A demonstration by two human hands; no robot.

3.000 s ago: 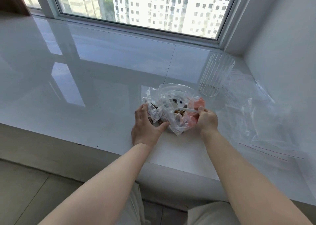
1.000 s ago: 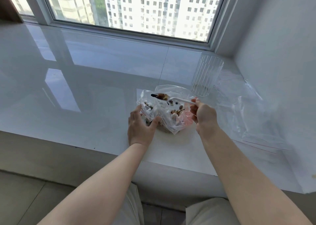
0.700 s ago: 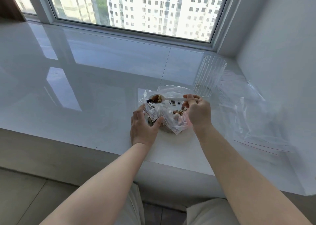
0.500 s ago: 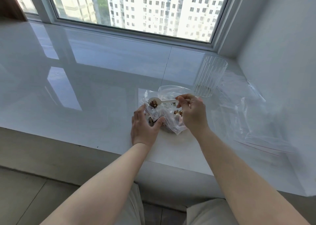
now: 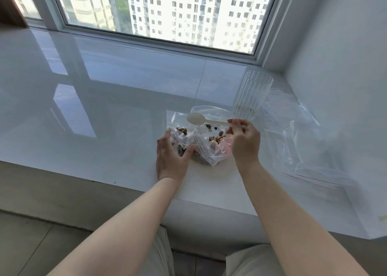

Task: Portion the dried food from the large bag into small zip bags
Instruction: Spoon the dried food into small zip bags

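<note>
Small zip bag (image 5: pixel 181 136) left of large bag (image 5: pixel 211 147), cup (image 5: pixel 252 96) behind, on sill (image 5: pixel 104 99)

Both forearms bare, no sleeves in view. No rings or watch visible on left hand (image 5: pixel 170 158) or right hand (image 5: pixel 245 141). Light beige trousers (image 5: pixel 249 261) on both legs.

Right hand (image 5: pixel 245 141) holds an empty white spoon (image 5: pixel 196 118) above the small zip bag (image 5: pixel 182 134), which the left hand (image 5: pixel 170 160) steadies.

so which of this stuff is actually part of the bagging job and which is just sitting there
In use: large bag, small zip bag, white spoon in the right hand, left hand.
Lying about: ribbed clear cup, spare clear bags.
</note>
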